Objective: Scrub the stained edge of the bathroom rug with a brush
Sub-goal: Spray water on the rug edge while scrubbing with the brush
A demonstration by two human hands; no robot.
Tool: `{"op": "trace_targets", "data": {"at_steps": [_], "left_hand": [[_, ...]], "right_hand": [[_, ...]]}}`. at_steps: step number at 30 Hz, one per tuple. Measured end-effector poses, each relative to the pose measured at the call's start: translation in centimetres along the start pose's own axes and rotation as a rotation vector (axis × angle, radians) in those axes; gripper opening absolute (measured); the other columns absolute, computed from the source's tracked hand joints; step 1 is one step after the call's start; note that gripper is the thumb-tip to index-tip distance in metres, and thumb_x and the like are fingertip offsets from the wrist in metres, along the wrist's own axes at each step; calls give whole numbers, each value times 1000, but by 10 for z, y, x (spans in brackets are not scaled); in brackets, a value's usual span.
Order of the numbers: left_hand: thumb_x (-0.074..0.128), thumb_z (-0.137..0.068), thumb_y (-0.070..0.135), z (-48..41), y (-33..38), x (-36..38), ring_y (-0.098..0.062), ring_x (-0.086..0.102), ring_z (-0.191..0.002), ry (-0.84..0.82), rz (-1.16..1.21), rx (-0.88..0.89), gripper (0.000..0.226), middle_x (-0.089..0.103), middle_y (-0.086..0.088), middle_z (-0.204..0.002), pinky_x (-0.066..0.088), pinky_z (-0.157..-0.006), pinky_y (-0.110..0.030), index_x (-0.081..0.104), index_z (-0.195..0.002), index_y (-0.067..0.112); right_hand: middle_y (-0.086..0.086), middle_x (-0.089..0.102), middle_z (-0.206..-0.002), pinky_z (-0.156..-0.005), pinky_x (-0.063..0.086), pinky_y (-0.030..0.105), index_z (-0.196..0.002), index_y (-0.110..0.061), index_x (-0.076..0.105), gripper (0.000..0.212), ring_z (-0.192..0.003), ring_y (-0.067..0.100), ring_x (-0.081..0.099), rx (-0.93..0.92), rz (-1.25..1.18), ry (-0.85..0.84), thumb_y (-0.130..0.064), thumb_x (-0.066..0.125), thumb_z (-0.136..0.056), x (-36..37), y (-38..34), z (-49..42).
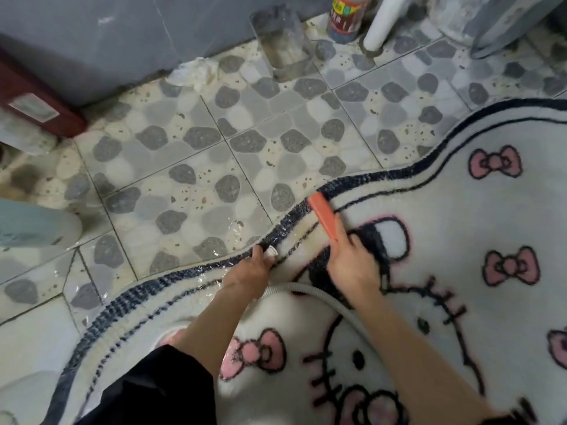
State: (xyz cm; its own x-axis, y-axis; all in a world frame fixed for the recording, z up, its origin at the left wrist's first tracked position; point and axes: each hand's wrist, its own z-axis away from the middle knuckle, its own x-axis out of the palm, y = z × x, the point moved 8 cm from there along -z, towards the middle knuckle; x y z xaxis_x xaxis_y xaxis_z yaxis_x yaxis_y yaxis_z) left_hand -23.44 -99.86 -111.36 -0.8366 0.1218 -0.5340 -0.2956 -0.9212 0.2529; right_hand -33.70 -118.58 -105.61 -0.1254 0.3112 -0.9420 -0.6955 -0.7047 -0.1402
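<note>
Black clothing (pixel 153 391): right at the bottom of the view, dark fabric covering the near-left part of the rug.
Rug (pixel 460 216): fluffy white cartoon-cat bath rug with pink bows, taking up the whole right and bottom. Its wavy navy border (pixel 285 220) runs diagonally from bottom left to upper right.
Stained edge: the strip just inside the border, between the two hands, looks yellowish. The border there is wet and shiny.
Left hand (pixel 248 268): fingers wrapped round the end of a grey ribbed hose (pixel 306 288). The hose's white nozzle (pixel 271 251) pokes out right at the rug's edge, and the hose itself trails back over the rug and passes under the right forearm.
Right hand (pixel 352 259): clenched round the near end of an orange brush (pixel 323 214).
Brush: lies on the rug just inside the border, with its far tip up against the navy strip. Can't see the bristles from this angle.
Floor (pixel 190 154): grey pebble-pattern tiles, with puddly shine next to the rug's edge.
Back wall stuff: a clear plastic container (pixel 282 41), a red-labelled bottle (pixel 348 16) and a white pipe (pixel 380 23) stand along the floor's far edge, well away from the rug.
Crumpled white wad (pixel 196 72): on the tiles at the foot of the wall, left of the container.
Dark red box-ish thing (pixel 36 96): far left, too blurry to identify.
</note>
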Motion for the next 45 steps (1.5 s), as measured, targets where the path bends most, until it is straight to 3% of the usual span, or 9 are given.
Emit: {"op": "trace_targets", "data": {"at_steps": [7, 12, 16, 22, 25, 31, 36, 41, 45], "left_hand": [[28, -108, 22, 1, -1, 2, -31, 62, -94, 19, 11, 46, 27, 57, -17, -127, 41, -73, -40, 39, -132, 13], [24, -109, 33, -5, -3, 0, -25, 59, -77, 11, 19, 69, 25, 61, -10, -100, 47, -70, -40, 36, -125, 18], [34, -106, 22, -1, -7, 0, -28, 64, -106, -39, -65, -12, 23, 65, -11, -118, 41, -101, -56, 31, -129, 18], [27, -100, 8, -10, -5, 2, -27, 60, -114, -88, -136, -13, 58, 58, -5, -131, 19, -110, -71, 19, -155, 27], [28, -99, 7, -6, -2, -2, -27, 60, -115, -72, -163, -20, 59, 59, -7, -130, 20, -111, -68, 21, -154, 28], [33, -102, 11, 1, 1, -11, -27, 60, -119, -63, -133, -56, 57, 62, -8, -131, 23, -112, -63, 15, -154, 25], [33, -103, 17, -4, -1, -8, -29, 61, -117, -52, -146, -42, 52, 63, -8, -129, 28, -111, -62, 19, -152, 27], [35, -103, 18, -5, -3, -5, -29, 60, -120, -49, -175, -50, 53, 62, -8, -132, 29, -111, -63, 19, -152, 28], [29, -105, 22, -5, -1, -7, -30, 62, -113, -55, -161, -8, 44, 66, -10, -125, 37, -106, -61, 22, -149, 24]], "right_hand": [[8, 61, -106, -44, 39, 27, -159, -29, 19, 59, -52, 24, 57, -238, 48, -66, -36, 37, -103, 5, -41, 24], [13, 59, -129, -74, 53, 44, -160, -28, 7, 62, -98, 38, 64, 193, -193, -37, -35, 35, -106, 7, -26, -20], [10, 61, -106, -57, 42, 34, -160, -26, 14, 62, -72, 28, 60, -7, -220, -115, -34, 39, -104, 43, -62, 73], [10, 58, -131, -79, 50, 42, -160, -34, 4, 61, -102, 37, 64, 67, -15, -140, -40, 32, -106, -1, -20, -22], [13, 60, -131, -80, 49, 43, -160, -29, 9, 60, -108, 39, 61, 227, -174, -58, -36, 34, -106, 11, -33, -15], [7, 58, -119, -72, 50, 42, -158, -38, -5, 63, -89, 33, 66, -95, -21, -152, -40, 29, -106, 17, -31, 38], [16, 62, -125, -79, 51, 44, -159, -29, 14, 58, -102, 40, 64, 222, -103, -71, -36, 35, -105, -6, -9, -36], [9, 62, -93, -48, 42, 35, -159, -25, 16, 63, -61, 32, 62, -40, -147, -106, -34, 39, -101, 43, -46, 74], [9, 61, -116, -71, 53, 45, -160, -34, 4, 62, -88, 36, 66, -35, -9, -94, -39, 32, -104, 1, -4, 0]]}}
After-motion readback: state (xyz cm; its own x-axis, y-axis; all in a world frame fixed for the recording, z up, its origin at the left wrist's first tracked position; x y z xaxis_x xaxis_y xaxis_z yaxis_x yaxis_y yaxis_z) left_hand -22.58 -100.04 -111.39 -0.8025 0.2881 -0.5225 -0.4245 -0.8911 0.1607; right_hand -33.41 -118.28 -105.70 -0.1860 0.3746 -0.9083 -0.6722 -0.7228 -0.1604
